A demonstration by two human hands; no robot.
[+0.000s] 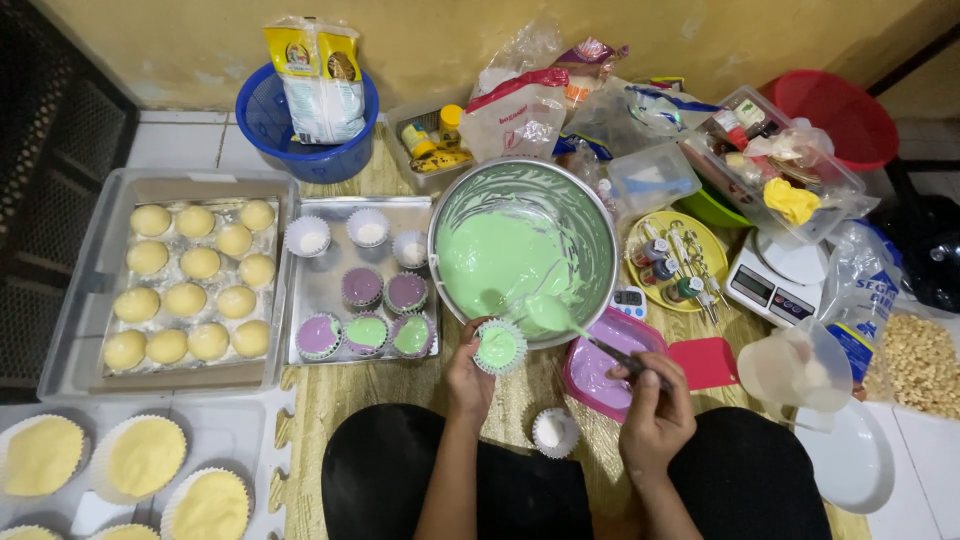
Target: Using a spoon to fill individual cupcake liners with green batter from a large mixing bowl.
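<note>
My left hand (468,375) holds a white paper cupcake liner (498,346) part-filled with green batter, close to the near rim of a large metal bowl (590,215) of green batter. My right hand (655,405) grips the handle of a spoon (552,313) loaded with green batter, its head just right of the liner. A metal tray (320,285) to the left carries several liners, some filled with purple and green batter, some empty. An empty liner (555,432) stands on the mat between my knees.
A pink container (590,372) with purple batter sits under my right wrist. A tray of yellow dough balls (195,285) lies far left, yellow cupcakes (145,455) at bottom left. A blue bucket (262,125), food colouring bottles on a yellow plate (712,250), a scale (770,285) and bags surround the bowl.
</note>
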